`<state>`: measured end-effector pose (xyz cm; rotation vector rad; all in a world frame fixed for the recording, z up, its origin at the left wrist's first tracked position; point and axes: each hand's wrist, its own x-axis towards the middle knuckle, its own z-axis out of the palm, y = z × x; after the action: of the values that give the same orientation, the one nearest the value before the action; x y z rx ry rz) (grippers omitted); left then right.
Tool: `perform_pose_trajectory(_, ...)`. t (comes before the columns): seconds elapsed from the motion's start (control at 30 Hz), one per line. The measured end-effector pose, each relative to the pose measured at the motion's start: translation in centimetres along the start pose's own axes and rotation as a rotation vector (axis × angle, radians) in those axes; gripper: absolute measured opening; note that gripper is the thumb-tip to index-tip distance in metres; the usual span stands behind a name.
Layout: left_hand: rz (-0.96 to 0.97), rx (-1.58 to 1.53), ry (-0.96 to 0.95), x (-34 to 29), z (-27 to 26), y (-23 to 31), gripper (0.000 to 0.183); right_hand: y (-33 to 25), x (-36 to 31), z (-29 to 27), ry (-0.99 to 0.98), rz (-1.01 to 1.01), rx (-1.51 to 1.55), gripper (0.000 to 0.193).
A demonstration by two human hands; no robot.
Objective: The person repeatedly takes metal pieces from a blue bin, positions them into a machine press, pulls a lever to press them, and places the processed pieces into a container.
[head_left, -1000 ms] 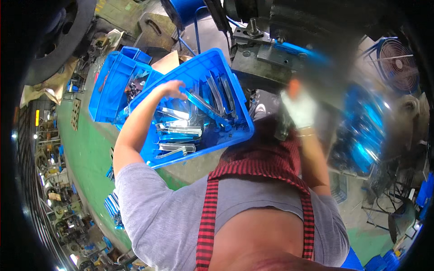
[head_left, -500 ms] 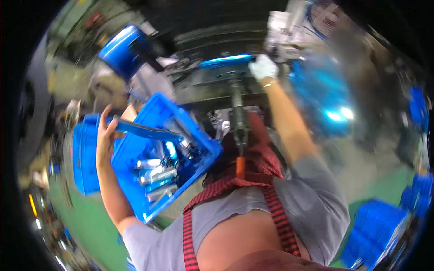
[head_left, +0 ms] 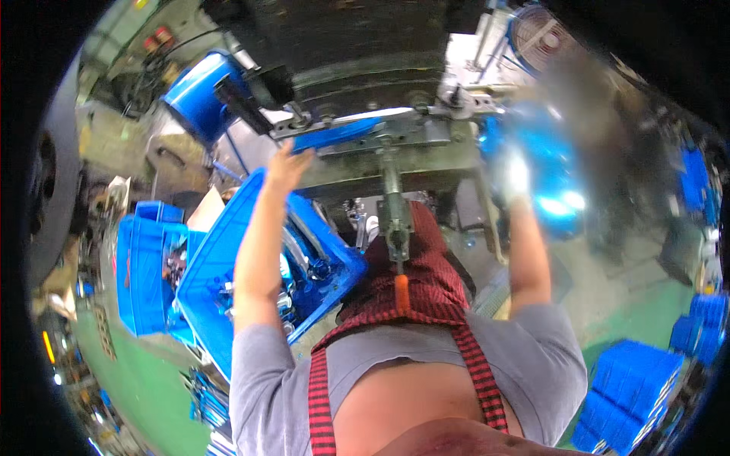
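A curved blue metal strip point(head_left: 338, 135) lies along the front of the machine bed. My bare left hand point(head_left: 287, 167) is at the strip's left end, with its fingers closed on it. Far to the right, my right hand point(head_left: 515, 175) in a white glove is smeared by motion beside a large shiny blue rounded object point(head_left: 551, 171); whether it holds anything cannot be made out. Below my left forearm stands a blue plastic bin point(head_left: 220, 266) with shiny metal and blue-coated pieces point(head_left: 304, 247) inside.
A lever with an orange handle point(head_left: 401, 292) points toward my lap from the machine point(head_left: 433, 133). A blue drum-shaped part point(head_left: 204, 95) is at the far left, a fan point(head_left: 538, 34) at the far right. Blue crates point(head_left: 627, 391) are stacked at the lower right.
My left hand has carried a blue strip from above the bin up to the machine. My right hand has left the machine and swung right; the strip formerly beside it is no longer there.
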<state>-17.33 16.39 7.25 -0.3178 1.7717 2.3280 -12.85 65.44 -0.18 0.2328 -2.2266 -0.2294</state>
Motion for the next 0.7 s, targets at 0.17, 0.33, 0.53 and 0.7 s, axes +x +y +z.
perform_pose_trajectory(0.17, -0.109, -0.772, 0.011, 1.6, 6.2, -1.9, 0.022, -17.0, 3.7, -21.6, -0.4, -0.551, 0.939, 0.029)
perform_pose_trajectory(0.33, -0.192, 0.153, -0.094, -0.9, 2.4, 1.7, 0.038, -20.1, 7.9, -18.9, -0.383, -0.118, 1.029, 0.023)
perform_pose_trajectory(0.53, -0.539, 1.255, -0.184, -8.5, -11.0, 5.5, 0.032, -22.5, 8.9, -14.4, -0.486, 0.285, 0.819, 0.031)
perform_pose_trajectory(0.7, 0.335, 1.901, -0.209, -9.5, -16.8, -2.3, 0.045, -22.9, 8.9, -14.1, -0.514, 0.299, 0.893, 0.034)
